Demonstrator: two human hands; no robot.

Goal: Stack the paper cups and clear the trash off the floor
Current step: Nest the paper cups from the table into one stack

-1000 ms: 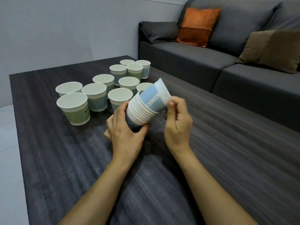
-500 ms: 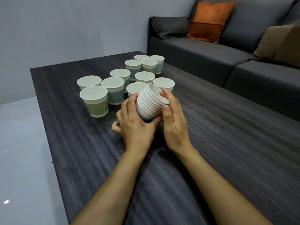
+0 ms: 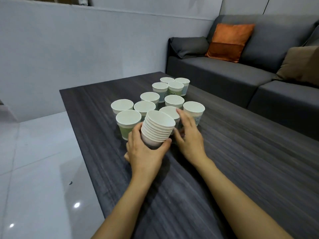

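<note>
A stack of several nested white paper cups (image 3: 158, 129) is held tilted just above the dark table (image 3: 241, 161), with my left hand (image 3: 146, 152) wrapped round its base. My right hand (image 3: 189, 135) hovers just right of the stack, fingers spread, its fingertips near the rim of a single cup (image 3: 170, 112) behind the stack. Several loose paper cups stand upright on the table beyond, among them a green one (image 3: 127, 122) to the left, one at the right (image 3: 194, 109) and a far cluster (image 3: 174, 85).
A grey sofa (image 3: 224, 75) with an orange cushion (image 3: 227, 42) and a brown cushion (image 3: 300, 64) runs along the table's right side. Glossy white floor (image 3: 34, 169) lies to the left, with a small dark scrap (image 3: 70, 183) on it. A pale wall stands behind.
The blue cup my right hand was pushing in now sits nested in the stack. My right hand has let go and opened towards the loose cups. The view has tilted up.
</note>
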